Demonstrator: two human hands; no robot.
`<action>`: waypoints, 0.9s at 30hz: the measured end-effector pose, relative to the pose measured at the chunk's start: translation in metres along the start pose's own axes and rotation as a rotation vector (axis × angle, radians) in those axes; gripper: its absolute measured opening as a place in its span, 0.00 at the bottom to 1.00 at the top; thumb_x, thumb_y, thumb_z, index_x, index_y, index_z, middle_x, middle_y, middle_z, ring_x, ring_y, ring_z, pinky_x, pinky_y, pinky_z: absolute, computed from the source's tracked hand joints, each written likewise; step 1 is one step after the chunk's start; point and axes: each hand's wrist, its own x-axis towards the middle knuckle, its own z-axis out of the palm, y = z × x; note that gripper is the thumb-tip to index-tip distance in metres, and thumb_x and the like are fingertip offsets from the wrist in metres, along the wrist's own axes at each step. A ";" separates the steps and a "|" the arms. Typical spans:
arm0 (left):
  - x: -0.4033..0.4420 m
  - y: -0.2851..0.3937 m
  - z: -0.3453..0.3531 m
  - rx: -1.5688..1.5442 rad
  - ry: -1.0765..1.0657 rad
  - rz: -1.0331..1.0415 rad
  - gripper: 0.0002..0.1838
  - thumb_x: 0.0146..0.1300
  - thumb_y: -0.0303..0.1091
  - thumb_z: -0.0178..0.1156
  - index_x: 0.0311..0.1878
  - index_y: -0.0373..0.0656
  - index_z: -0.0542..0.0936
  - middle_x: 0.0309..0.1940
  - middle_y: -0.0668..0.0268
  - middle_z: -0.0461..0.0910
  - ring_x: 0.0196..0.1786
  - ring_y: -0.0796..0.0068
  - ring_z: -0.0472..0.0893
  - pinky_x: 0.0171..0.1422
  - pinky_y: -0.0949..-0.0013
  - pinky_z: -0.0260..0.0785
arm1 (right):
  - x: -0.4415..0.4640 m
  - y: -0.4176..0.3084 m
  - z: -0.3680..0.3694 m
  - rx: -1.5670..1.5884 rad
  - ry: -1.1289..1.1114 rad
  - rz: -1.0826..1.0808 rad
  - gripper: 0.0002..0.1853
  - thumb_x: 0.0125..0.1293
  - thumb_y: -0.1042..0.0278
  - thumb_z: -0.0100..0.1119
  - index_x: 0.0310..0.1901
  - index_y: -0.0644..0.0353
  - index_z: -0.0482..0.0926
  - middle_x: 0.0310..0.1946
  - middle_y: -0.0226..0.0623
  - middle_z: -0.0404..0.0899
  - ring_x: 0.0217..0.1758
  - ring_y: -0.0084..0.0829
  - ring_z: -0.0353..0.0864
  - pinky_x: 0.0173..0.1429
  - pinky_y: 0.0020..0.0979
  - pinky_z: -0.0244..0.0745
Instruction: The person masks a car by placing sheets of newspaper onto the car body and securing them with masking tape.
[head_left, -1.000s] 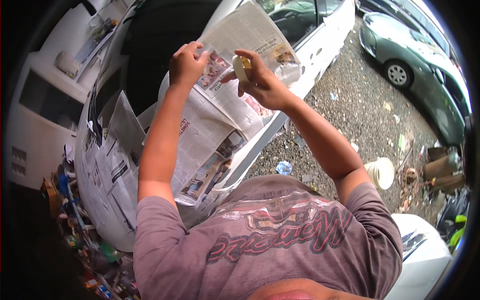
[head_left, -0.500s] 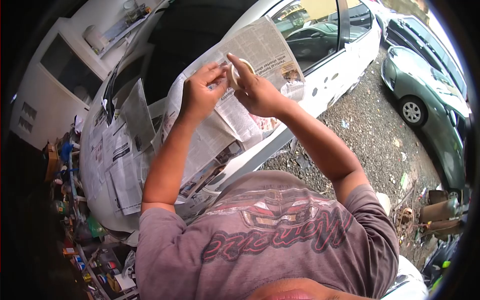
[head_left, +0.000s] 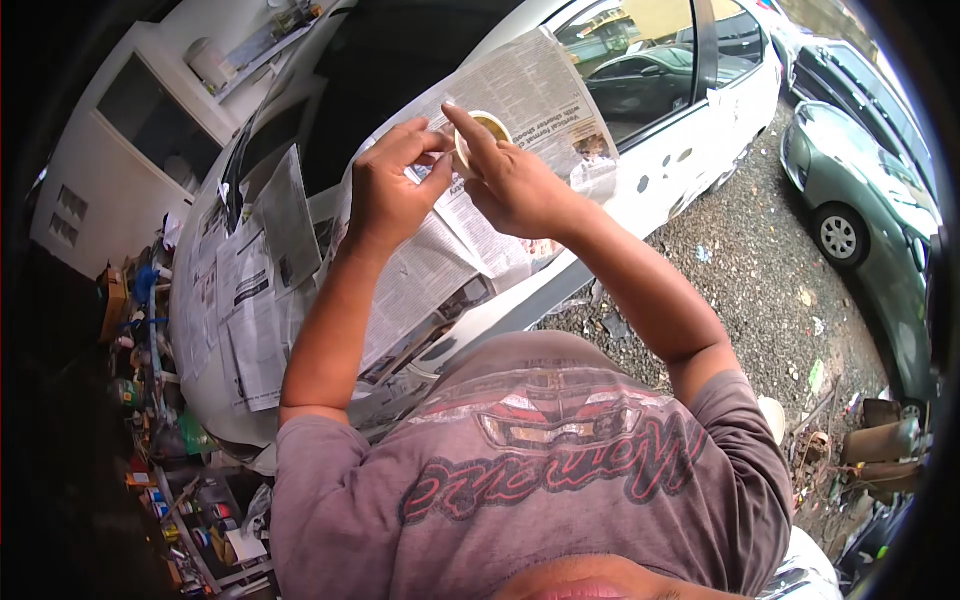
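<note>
My right hand (head_left: 520, 185) holds a roll of pale tape (head_left: 487, 127), its index finger stretched along the ring. My left hand (head_left: 398, 190) is closed in a pinch at the roll's left side; what lies between its fingertips is too small to make out. Both hands are above newspaper sheets (head_left: 420, 285) that cover part of a white car (head_left: 680, 150). More paper (head_left: 255, 330) lies over the car's front end, with one folded sheet (head_left: 288, 220) standing up from it.
A green car (head_left: 870, 180) stands on the gravel (head_left: 735, 290) at the right. Cluttered shelves (head_left: 190, 500) with tools and containers run along the lower left. A rusty cylinder (head_left: 880, 442) lies at the right edge. A white cabinet (head_left: 120, 150) is at upper left.
My left hand has moved right to the tape roll and its fingers have closed into a pinch. The view has shifted, showing more of the white car's side.
</note>
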 end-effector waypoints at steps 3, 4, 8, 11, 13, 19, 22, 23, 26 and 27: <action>-0.001 -0.002 -0.008 0.185 -0.012 0.118 0.07 0.60 0.21 0.72 0.42 0.35 0.88 0.46 0.54 0.90 0.41 0.64 0.92 0.45 0.67 0.85 | 0.000 -0.012 0.000 0.032 0.061 -0.013 0.47 0.72 0.74 0.60 0.86 0.58 0.43 0.42 0.59 0.84 0.49 0.64 0.86 0.55 0.53 0.78; 0.000 -0.001 -0.010 0.141 0.006 0.082 0.07 0.60 0.22 0.72 0.41 0.34 0.88 0.45 0.54 0.90 0.40 0.65 0.92 0.44 0.67 0.85 | 0.001 -0.015 -0.001 0.028 0.062 -0.016 0.47 0.72 0.74 0.60 0.86 0.58 0.43 0.42 0.59 0.84 0.49 0.64 0.86 0.55 0.53 0.78; 0.001 -0.004 -0.019 0.091 0.016 0.067 0.07 0.60 0.21 0.71 0.42 0.33 0.88 0.44 0.53 0.89 0.39 0.66 0.91 0.42 0.68 0.84 | 0.005 -0.027 -0.007 0.043 0.085 0.080 0.36 0.75 0.65 0.61 0.79 0.54 0.55 0.34 0.56 0.86 0.39 0.64 0.85 0.46 0.59 0.77; -0.001 -0.005 -0.019 -0.074 0.026 0.016 0.07 0.61 0.22 0.72 0.42 0.34 0.88 0.44 0.53 0.89 0.39 0.67 0.91 0.41 0.68 0.84 | 0.009 -0.036 -0.012 0.025 0.090 0.129 0.27 0.76 0.63 0.61 0.71 0.53 0.63 0.31 0.54 0.86 0.39 0.63 0.86 0.44 0.58 0.77; 0.000 0.001 -0.020 -0.064 0.013 0.003 0.06 0.62 0.22 0.71 0.42 0.35 0.88 0.44 0.54 0.89 0.39 0.67 0.90 0.41 0.68 0.84 | 0.011 -0.039 -0.013 -0.010 0.091 0.155 0.22 0.77 0.62 0.61 0.67 0.53 0.66 0.30 0.52 0.86 0.39 0.62 0.86 0.44 0.58 0.77; 0.000 0.019 -0.030 0.165 0.036 0.163 0.03 0.65 0.22 0.71 0.40 0.37 0.85 0.40 0.59 0.87 0.35 0.69 0.86 0.39 0.68 0.80 | 0.020 -0.046 -0.011 -0.111 0.160 0.273 0.11 0.78 0.60 0.58 0.55 0.54 0.76 0.32 0.51 0.87 0.40 0.59 0.87 0.44 0.56 0.77; 0.001 0.019 -0.035 0.202 0.053 0.214 0.03 0.65 0.22 0.70 0.39 0.38 0.84 0.39 0.57 0.86 0.36 0.64 0.87 0.39 0.65 0.81 | 0.024 -0.037 -0.008 -0.003 0.135 0.258 0.09 0.79 0.66 0.58 0.52 0.62 0.78 0.36 0.47 0.90 0.43 0.47 0.93 0.47 0.43 0.83; 0.001 0.019 -0.036 0.174 0.058 0.183 0.04 0.65 0.23 0.70 0.39 0.38 0.84 0.39 0.57 0.86 0.36 0.64 0.87 0.40 0.64 0.81 | 0.024 -0.035 -0.006 0.096 0.161 0.234 0.08 0.79 0.66 0.58 0.49 0.62 0.78 0.35 0.46 0.90 0.39 0.41 0.92 0.43 0.40 0.83; -0.002 0.026 -0.036 0.169 0.097 0.199 0.04 0.65 0.23 0.70 0.38 0.38 0.83 0.38 0.57 0.85 0.34 0.64 0.85 0.40 0.64 0.80 | 0.026 -0.036 -0.009 0.426 0.152 0.321 0.07 0.79 0.68 0.59 0.45 0.62 0.79 0.35 0.43 0.91 0.33 0.29 0.87 0.36 0.33 0.80; 0.000 0.022 -0.033 0.164 0.099 0.199 0.04 0.65 0.23 0.70 0.38 0.38 0.83 0.38 0.57 0.85 0.34 0.64 0.85 0.40 0.64 0.80 | 0.027 -0.038 -0.012 0.655 0.108 0.429 0.06 0.79 0.68 0.59 0.45 0.61 0.79 0.35 0.41 0.90 0.29 0.24 0.84 0.32 0.29 0.77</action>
